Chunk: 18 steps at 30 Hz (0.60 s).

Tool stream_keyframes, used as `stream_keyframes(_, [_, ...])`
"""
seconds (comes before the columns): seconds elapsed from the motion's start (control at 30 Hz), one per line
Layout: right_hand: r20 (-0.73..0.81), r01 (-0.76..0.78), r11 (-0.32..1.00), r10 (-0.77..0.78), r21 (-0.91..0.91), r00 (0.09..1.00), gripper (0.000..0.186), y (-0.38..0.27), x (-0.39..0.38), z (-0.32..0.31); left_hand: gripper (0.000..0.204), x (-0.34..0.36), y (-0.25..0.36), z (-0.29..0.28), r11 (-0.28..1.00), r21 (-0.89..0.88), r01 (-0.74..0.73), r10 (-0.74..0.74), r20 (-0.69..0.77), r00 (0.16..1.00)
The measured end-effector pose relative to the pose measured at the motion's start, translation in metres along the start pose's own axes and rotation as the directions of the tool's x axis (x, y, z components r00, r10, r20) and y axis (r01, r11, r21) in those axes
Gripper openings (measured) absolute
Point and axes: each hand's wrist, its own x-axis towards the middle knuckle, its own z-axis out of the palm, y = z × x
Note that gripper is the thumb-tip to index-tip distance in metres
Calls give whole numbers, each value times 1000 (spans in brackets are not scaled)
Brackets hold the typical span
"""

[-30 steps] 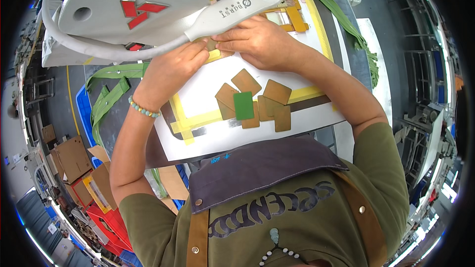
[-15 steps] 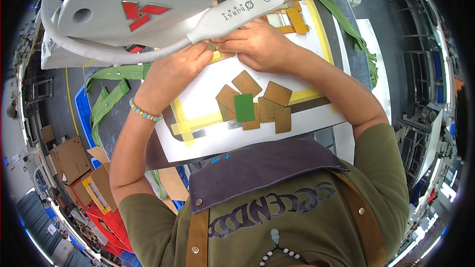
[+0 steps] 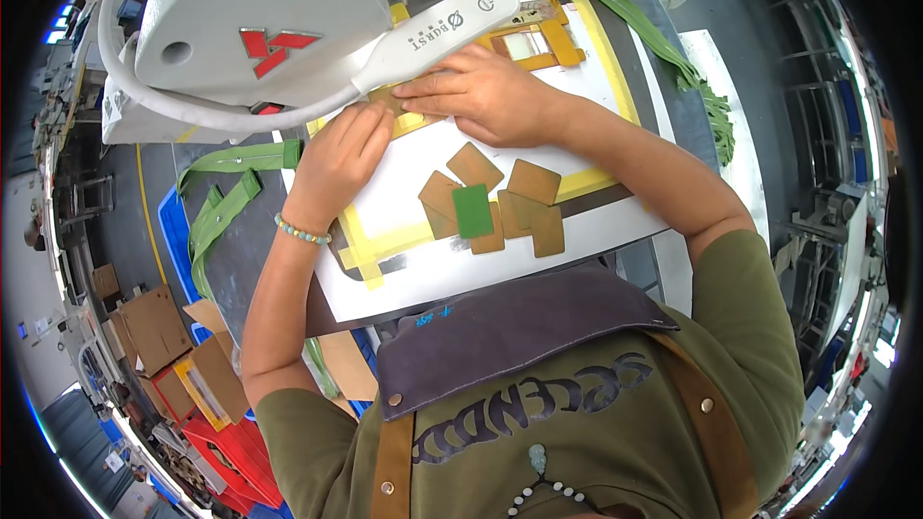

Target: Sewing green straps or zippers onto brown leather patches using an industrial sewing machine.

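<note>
The fingers of the left hand [image 3: 341, 161] are bunched together, and those of the right hand [image 3: 492, 101] lie nearly straight and close together. Both sets of tips meet at a flat, thin tan piece [image 3: 383, 97] beneath the grey metal machine head [image 3: 317, 86]; whether they pinch it or only press it, one cannot tell. The step in hand seems to be positioning that piece; the next move would call for light, even pressure and alignment.

Just above the right hand hangs a white plastic paddle-shaped handle [image 3: 437, 34], with an orange-yellow rectangular frame [image 3: 567, 46] beyond. Nearer the person, several brown rounded-corner patches [image 3: 534, 181] and one bright green patch [image 3: 472, 210] overlap on a white sheet [image 3: 399, 187] edged with yellow tape [image 3: 404, 247].

Green fabric strips [image 3: 223, 211] lie on the dark grey tabletop [image 3: 252, 264]. Cardboard boxes [image 3: 152, 327] and a red plastic crate [image 3: 231, 452] stand lower left.
</note>
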Motion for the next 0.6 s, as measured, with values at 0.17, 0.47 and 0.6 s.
stream_keyframes(0.17, [28, -14, 1000, 14, -9, 1000, 50, -1, 3, -1, 22, 1, -3, 2, 999, -4, -36, 35, -93, 995])
stream_keyframes(0.47, [-9, 48, 999, -48, -15, 999, 40, -1, 11, 0, 24, 8, -2, 10, 981, -182, 62, -75, -68, 995])
stream_keyframes(0.6, [-58, 82, 997, -82, 11, 995, 41, -2, 4, -1, 25, 10, 6, 8, 991, -105, 80, -84, -29, 996])
